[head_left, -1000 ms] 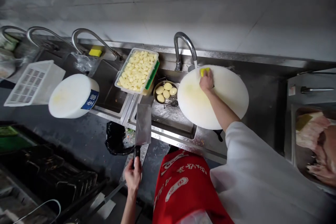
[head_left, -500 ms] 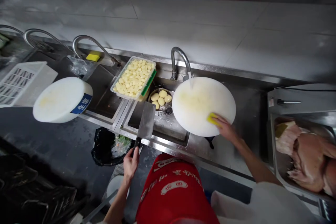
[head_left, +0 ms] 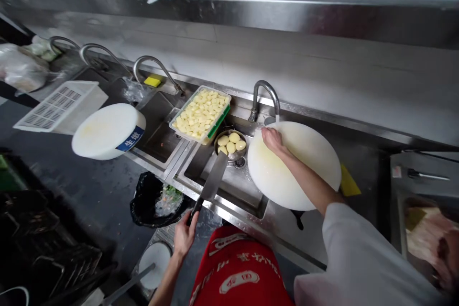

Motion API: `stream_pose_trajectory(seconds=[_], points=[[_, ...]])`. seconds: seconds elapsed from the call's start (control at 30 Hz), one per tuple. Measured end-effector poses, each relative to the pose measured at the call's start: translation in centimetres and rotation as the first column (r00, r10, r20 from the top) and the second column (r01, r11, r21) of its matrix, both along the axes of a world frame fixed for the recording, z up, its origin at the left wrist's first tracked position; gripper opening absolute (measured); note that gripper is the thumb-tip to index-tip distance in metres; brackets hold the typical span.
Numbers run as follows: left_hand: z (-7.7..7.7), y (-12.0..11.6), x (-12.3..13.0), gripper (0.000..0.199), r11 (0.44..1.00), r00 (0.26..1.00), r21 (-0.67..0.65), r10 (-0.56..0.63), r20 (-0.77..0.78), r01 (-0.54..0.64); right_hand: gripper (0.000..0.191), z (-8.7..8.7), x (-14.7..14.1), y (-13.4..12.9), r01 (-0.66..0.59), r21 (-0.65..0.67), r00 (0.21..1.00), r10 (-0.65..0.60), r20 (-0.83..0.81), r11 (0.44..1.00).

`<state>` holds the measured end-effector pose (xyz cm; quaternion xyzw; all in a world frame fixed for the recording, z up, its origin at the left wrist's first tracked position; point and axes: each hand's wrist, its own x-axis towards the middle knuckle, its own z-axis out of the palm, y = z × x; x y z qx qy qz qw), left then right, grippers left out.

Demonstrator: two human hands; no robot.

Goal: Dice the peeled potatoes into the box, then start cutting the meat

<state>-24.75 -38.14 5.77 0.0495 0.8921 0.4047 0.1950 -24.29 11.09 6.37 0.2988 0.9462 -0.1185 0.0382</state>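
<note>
My left hand (head_left: 185,233) is wrapped around the black handle of a cleaver (head_left: 214,179). The cleaver's blade points up over the sink, its tip close to a bowl of peeled potatoes (head_left: 233,137). A round white cutting board (head_left: 304,167) rests across the sink's right side and the counter. My right hand (head_left: 273,140) is closed at the board's upper left rim, beside the tap (head_left: 266,83); its fingertips are partly hidden. Beyond the board's right edge lies a yellow sponge (head_left: 349,181), partly covered by the board.
A tub of cut potatoes (head_left: 202,112) stands on the sink divider. To the left are another thick board (head_left: 107,129) and a white basket (head_left: 59,105). A black-lined bin (head_left: 145,201) sits below. Raw meat (head_left: 425,241) fills a tray at right. A steel shelf (head_left: 233,14) overhangs.
My right hand has let go of the yellow sponge and moved from the board's lower right to its upper left rim. The view has shifted. My left hand keeps the cleaver.
</note>
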Motion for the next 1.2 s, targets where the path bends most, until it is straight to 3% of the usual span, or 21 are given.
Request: stream_pose_trajectory(seconds=[0.07, 0.17, 0.37, 0.5, 0.6, 0.67, 0.7, 0.73, 0.8, 0.83, 0.87, 0.9, 0.97, 1.07, 1.13, 1.2], points=[[0.0, -0.6, 0.6, 0.063, 1.000, 0.999, 0.022, 0.007, 0.039, -0.008, 0.038, -0.2, -4.8, 1.3, -0.024, -0.007, 0.998, 0.024, 0.053, 1.000], [0.0, -0.9, 1.7, 0.058, 0.999, 0.999, 0.040, 0.015, 0.037, -0.017, 0.032, -0.7, -8.8, 3.4, -0.076, -0.024, 0.990, 0.078, 0.120, 0.997], [0.6, -0.5, 2.4, 0.060, 0.999, 0.999, 0.025, 0.041, 0.025, -0.042, 0.027, 0.0, -10.6, 6.6, -0.144, -0.003, 0.977, 0.142, 0.161, 0.990], [1.8, 0.6, 1.6, 0.059, 0.999, 0.999, 0.008, 0.040, 0.010, -0.040, 0.032, 1.4, -9.8, 5.8, -0.086, 0.038, 0.990, 0.081, 0.112, 0.996], [3.3, 1.9, 0.7, 0.053, 0.999, 0.988, -0.050, -0.024, -0.150, 0.016, 0.034, 2.1, -5.9, 1.4, -0.022, -0.051, 0.988, 0.014, -0.152, 0.998], [4.6, 3.0, -0.1, 0.047, 0.994, 0.949, -0.071, -0.104, -0.297, 0.086, 0.034, 2.4, -1.6, -3.1, -0.017, -0.315, 0.907, -0.118, -0.405, 0.949], [5.4, 3.7, -0.4, 0.044, 0.988, 0.922, -0.076, -0.150, -0.358, 0.131, 0.034, 2.5, 0.8, -5.7, -0.058, -0.482, 0.854, -0.207, -0.478, 0.875], [6.2, 4.4, -0.7, 0.041, 0.980, 0.892, -0.083, -0.199, -0.405, 0.181, 0.035, 2.6, 3.2, -8.3, -0.132, -0.644, 0.806, -0.296, -0.512, 0.754], [7.7, 6.3, -1.0, 0.039, 0.952, 0.831, -0.110, -0.304, -0.467, 0.286, 0.042, 3.1, 7.2, -13.0, -0.253, -0.862, 0.733, -0.495, -0.467, 0.439], [8.4, 7.4, -0.8, 0.039, 0.932, 0.794, -0.130, -0.357, -0.491, 0.338, 0.049, 3.4, 8.8, -14.9, -0.297, -0.899, 0.709, -0.557, -0.433, 0.320], [8.9, 8.7, -0.5, 0.039, 0.910, 0.754, -0.151, -0.406, -0.516, 0.387, 0.054, 3.8, 10.0, -16.4, -0.325, -0.915, 0.680, -0.613, -0.403, 0.241], [9.2, 10.2, 0.2, 0.039, 0.884, 0.710, -0.171, -0.454, -0.538, 0.436, 0.056, 4.1, 10.8, -17.5, -0.334, -0.920, 0.645, -0.662, -0.381, 0.203], [9.3, 13.4, 2.2, 0.040, 0.822, 0.624, -0.194, -0.540, -0.565, 0.535, 0.049, 4.4, 12.0, -18.2, -0.285, -0.931, 0.538, -0.767, -0.351, 0.226], [8.7, 17.6, 6.5, 0.042, 0.709, 0.513, -0.196, -0.647, -0.564, 0.678, 0.033, 3.3, 14.4, -16.4, -0.141, -0.945, 0.302, -0.896, -0.326, 0.296], [8.5, 19.3, 9.3, 0.043, 0.596, 0.433, -0.170, -0.724, -0.537, 0.785, 0.029, 1.5, 17.3, -14.0, -0.112, -0.945, 0.172, -0.931, -0.323, 0.307], [8.4, 19.8, 11.2, 0.043, 0.443, 0.335, -0.126, -0.809, -0.484, 0.887, 0.029, -0.8, 21.2, -11.3, -0.096, -0.946, 0.122, -0.940, -0.320, 0.310]])
